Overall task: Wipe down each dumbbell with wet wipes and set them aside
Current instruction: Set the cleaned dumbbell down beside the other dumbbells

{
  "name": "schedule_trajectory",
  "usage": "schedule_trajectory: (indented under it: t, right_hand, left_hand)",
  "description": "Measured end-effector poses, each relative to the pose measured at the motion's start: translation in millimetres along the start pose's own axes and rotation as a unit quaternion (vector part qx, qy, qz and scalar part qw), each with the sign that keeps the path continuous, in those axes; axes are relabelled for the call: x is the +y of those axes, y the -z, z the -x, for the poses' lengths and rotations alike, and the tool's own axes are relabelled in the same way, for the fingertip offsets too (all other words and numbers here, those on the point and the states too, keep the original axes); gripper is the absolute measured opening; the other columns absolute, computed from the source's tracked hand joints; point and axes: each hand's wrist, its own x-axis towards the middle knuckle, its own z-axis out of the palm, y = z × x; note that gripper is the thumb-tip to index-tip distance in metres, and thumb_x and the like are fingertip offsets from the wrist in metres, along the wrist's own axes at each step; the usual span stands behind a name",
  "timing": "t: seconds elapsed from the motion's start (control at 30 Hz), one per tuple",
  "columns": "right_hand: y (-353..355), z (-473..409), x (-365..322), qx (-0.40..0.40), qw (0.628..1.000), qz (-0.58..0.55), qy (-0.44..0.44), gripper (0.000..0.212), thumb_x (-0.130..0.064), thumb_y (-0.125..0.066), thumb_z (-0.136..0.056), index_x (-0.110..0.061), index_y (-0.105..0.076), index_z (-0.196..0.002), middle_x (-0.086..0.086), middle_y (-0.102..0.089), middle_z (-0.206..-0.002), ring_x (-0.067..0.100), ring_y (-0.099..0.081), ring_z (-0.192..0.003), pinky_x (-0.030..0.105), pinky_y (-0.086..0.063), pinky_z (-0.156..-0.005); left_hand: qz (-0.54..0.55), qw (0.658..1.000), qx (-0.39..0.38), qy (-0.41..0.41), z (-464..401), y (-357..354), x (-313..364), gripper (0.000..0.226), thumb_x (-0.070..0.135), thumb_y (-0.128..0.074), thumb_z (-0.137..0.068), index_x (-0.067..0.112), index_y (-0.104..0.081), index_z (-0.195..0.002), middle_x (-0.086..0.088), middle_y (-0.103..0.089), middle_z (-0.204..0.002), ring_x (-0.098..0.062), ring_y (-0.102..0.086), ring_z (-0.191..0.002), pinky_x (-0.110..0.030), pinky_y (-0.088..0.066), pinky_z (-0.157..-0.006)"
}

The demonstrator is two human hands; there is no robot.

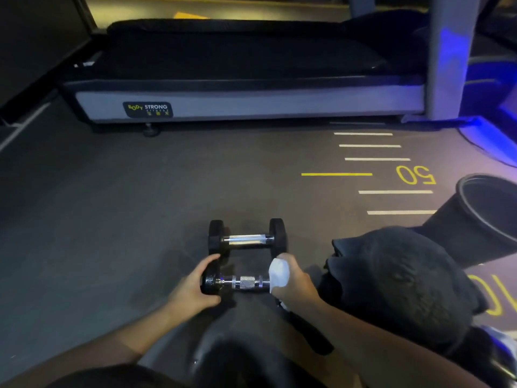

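On the gym floor just in front of my knees lay the near dumbbell. My left hand curled round its left head to steady it, I judged, while my right hand pressed a gripped wet wipe against the right head. A second dumbbell lay just beyond. Open floor stretched left; a bin crowded the right.

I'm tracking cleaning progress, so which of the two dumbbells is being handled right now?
The nearer dumbbell: the left hand grips one end, the right hand presses a white wipe on the other. The farther dumbbell lies untouched.
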Motion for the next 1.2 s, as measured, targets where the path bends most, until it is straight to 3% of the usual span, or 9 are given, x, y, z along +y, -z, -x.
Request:
schedule_trajectory:
  t: [0.13,0.37,0.53,0.7,0.77,0.83,0.93,1.1,1.2]
  right_hand:
    - [-6,-19,11,-0.016,1.0,-0.019,-0.004,0.059,-0.003,-0.069,-0.084,-0.018,-0.044,-0.135,-0.007,-0.053,-0.106,0.021,-0.06,-0.104,0.02,-0.042,-0.081]
    - [-16,-45,29,0.011,0.998,-0.045,-0.052,0.053,0.007,-0.066,-0.086,-0.009,-0.05,-0.133,-0.002,-0.049,-0.111,0.029,-0.056,-0.119,0.018,-0.037,-0.082]
    - [-13,-45,32,0.0,0.997,-0.049,-0.06,0.057,0.007,-0.065,-0.087,-0.008,-0.045,-0.139,0.005,-0.052,-0.121,0.029,-0.053,-0.123,0.016,-0.035,-0.082]
    - [-8,-36,30,-0.005,0.999,-0.029,-0.039,0.052,0.002,-0.067,-0.085,-0.009,-0.049,-0.133,0.005,-0.055,-0.113,0.021,-0.054,-0.099,0.021,-0.039,-0.082]
    - [-1,-28,27,-0.008,1.0,-0.012,-0.021,0.05,0.0,-0.066,-0.086,-0.01,-0.05,-0.131,0.001,-0.054,-0.107,0.015,-0.05,-0.094,0.022,-0.04,-0.08]
    - [8,-19,22,0.001,1.0,-0.014,-0.013,0.052,-0.006,-0.068,-0.085,-0.018,-0.049,-0.132,0.0,-0.056,-0.107,0.016,-0.054,-0.092,0.021,-0.044,-0.074]
    - [26,-4,10,0.033,0.999,-0.006,0.0,0.059,-0.017,-0.07,-0.078,-0.034,-0.049,-0.13,0.002,-0.063,-0.109,0.019,-0.059,-0.093,0.02,-0.044,-0.068]
    - [66,27,-18,0.052,0.997,-0.024,0.054,0.056,-0.019,-0.069,-0.076,-0.037,-0.052,-0.127,0.001,-0.065,-0.106,0.007,-0.063,-0.081,0.009,-0.047,-0.06]
    - [95,51,-35,0.069,0.994,-0.018,0.083,0.051,-0.023,-0.067,-0.073,-0.039,-0.053,-0.12,0.001,-0.071,-0.086,0.009,-0.066,-0.07,0.009,-0.046,-0.055]
  left_hand:
    - [0.003,1.0,0.009,0.013,-11,-12,-12,0.094,0.001,-0.08,-0.068,0.056,-0.043,-0.135,0.023,-0.073,-0.088,0.003,-0.062,-0.064,-0.015,-0.051,-0.067]
    - [0.019,1.0,-0.004,-0.001,-23,-28,-34,0.092,-0.007,-0.073,-0.074,0.044,-0.042,-0.146,0.03,-0.064,-0.123,-0.006,-0.067,-0.106,-0.016,-0.049,-0.093]
    - [0.036,0.999,-0.022,0.023,-25,-25,-29,0.093,-0.005,-0.077,-0.073,0.046,-0.043,-0.143,0.007,-0.068,-0.127,-0.005,-0.068,-0.105,-0.019,-0.051,-0.093]
    - [0.013,0.998,-0.05,0.035,-21,-16,-10,0.088,0.003,-0.082,-0.076,0.054,-0.04,-0.134,0.003,-0.062,-0.132,-0.001,-0.064,-0.11,-0.011,-0.046,-0.094]
    - [0.013,0.998,-0.059,0.028,-15,-7,0,0.087,0.002,-0.081,-0.077,0.054,-0.039,-0.133,0.009,-0.059,-0.133,0.012,-0.061,-0.11,-0.015,-0.046,-0.102]
    - [-0.016,0.998,-0.06,0.009,-7,3,12,0.088,0.022,-0.084,-0.071,0.066,-0.039,-0.132,0.015,-0.055,-0.139,0.017,-0.054,-0.119,-0.021,-0.038,-0.114]
    - [-0.099,0.991,-0.087,-0.022,2,19,36,0.086,0.046,-0.075,-0.065,0.08,-0.03,-0.13,0.017,-0.048,-0.148,0.006,-0.045,-0.135,-0.02,-0.036,-0.112]
    - [-0.153,0.979,-0.094,-0.097,17,33,103,0.085,0.048,-0.073,-0.07,0.079,-0.024,-0.133,0.021,-0.042,-0.149,-0.003,-0.046,-0.134,-0.029,-0.048,-0.106]
    - [-0.156,0.975,-0.084,-0.137,25,36,150,0.084,0.053,-0.072,-0.067,0.079,-0.026,-0.132,0.021,-0.046,-0.145,-0.005,-0.048,-0.134,-0.034,-0.049,-0.107]
